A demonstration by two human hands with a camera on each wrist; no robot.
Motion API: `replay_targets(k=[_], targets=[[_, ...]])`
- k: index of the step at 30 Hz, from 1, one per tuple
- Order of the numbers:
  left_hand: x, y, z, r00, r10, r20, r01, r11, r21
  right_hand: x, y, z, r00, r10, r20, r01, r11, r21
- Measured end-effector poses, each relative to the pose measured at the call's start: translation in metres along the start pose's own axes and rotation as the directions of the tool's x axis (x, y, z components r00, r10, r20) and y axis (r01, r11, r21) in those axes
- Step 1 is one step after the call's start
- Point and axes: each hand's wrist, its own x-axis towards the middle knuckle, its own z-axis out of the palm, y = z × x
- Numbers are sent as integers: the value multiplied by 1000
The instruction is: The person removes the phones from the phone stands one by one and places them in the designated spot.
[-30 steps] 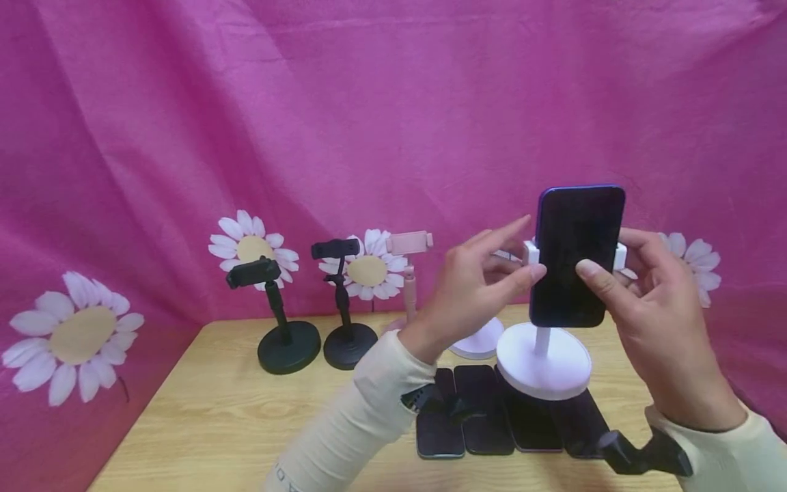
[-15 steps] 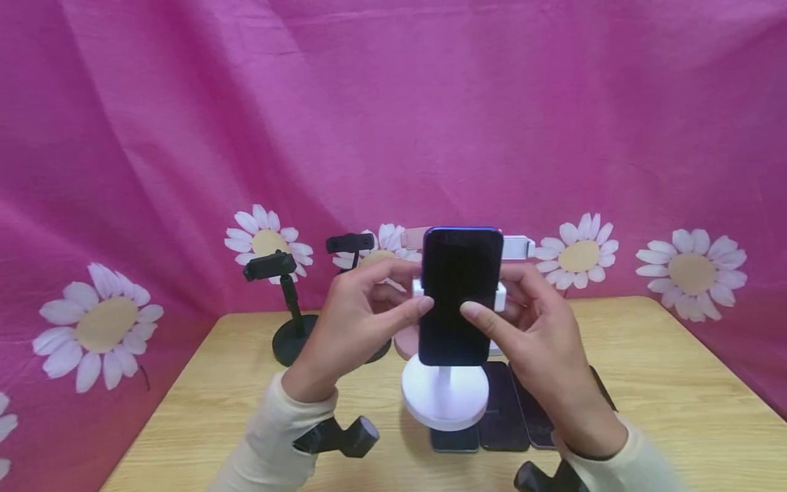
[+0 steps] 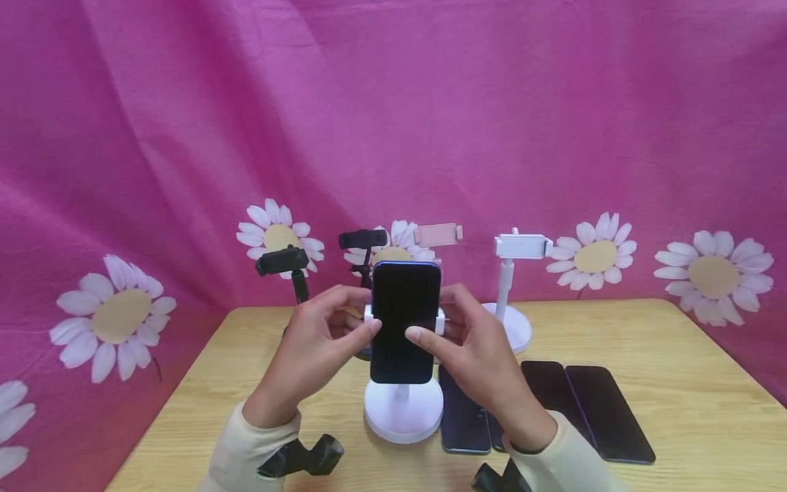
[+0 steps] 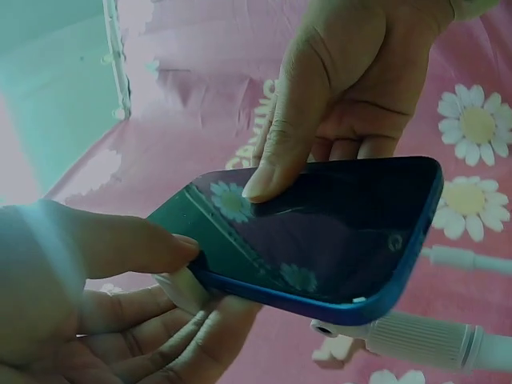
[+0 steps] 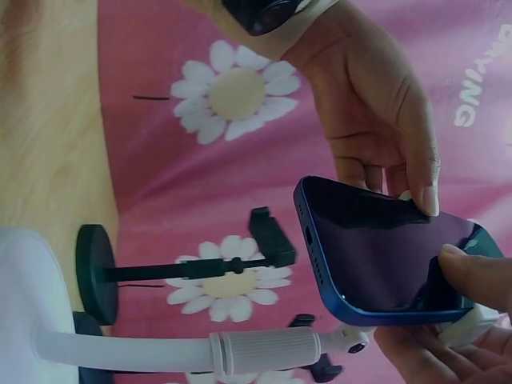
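A dark-screened phone with a blue edge point(image 3: 402, 301) stands upright in the clamp of a white phone stand point(image 3: 403, 413). My left hand point(image 3: 320, 342) pinches the phone and the white clamp jaw at its left side, thumb at the screen's edge. On the other side my right hand point(image 3: 486, 355) grips likewise, its thumb lying on the screen and its fingers behind. In the left wrist view the phone point(image 4: 320, 232) shows between both hands, the stand's ribbed neck point(image 4: 420, 338) under it. The right wrist view shows the stand's bent white pole point(image 5: 128, 352) below the phone.
Behind stand two black phone stands point(image 3: 283, 261) point(image 3: 363, 238), a pink one point(image 3: 438, 235) and another white one point(image 3: 522, 246). Several dark phones point(image 3: 609, 413) lie side by side on the wooden table point(image 3: 695, 383), right of the held stand. A pink flowered cloth point(image 3: 393, 102) hangs behind.
Both hands have carried the stand with its phone leftward and down, from over the row of phones to the table's middle. The other white stand and the lying phones are more exposed.
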Motion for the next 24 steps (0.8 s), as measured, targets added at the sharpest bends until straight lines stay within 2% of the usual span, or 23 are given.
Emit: replay_targets(k=[3,15,21,24], targets=[[-2,-7,-1,1000,-30,7,30,999,18,1,7,6,1000,-4,7,4,1000,-12],[-8,-22,-11,997,-40,68,41,999,-13,-1,14,20,1000,21,16,-20,999,-33],[-8,-25,-12,995,-23,96,25,999,-22,-1,16,21,1000,15,10,-15,999,-36],[-7,-26,-12,996,-13,91,13,1000,1,0,17,21,1000,13,17,-12,999,-35]])
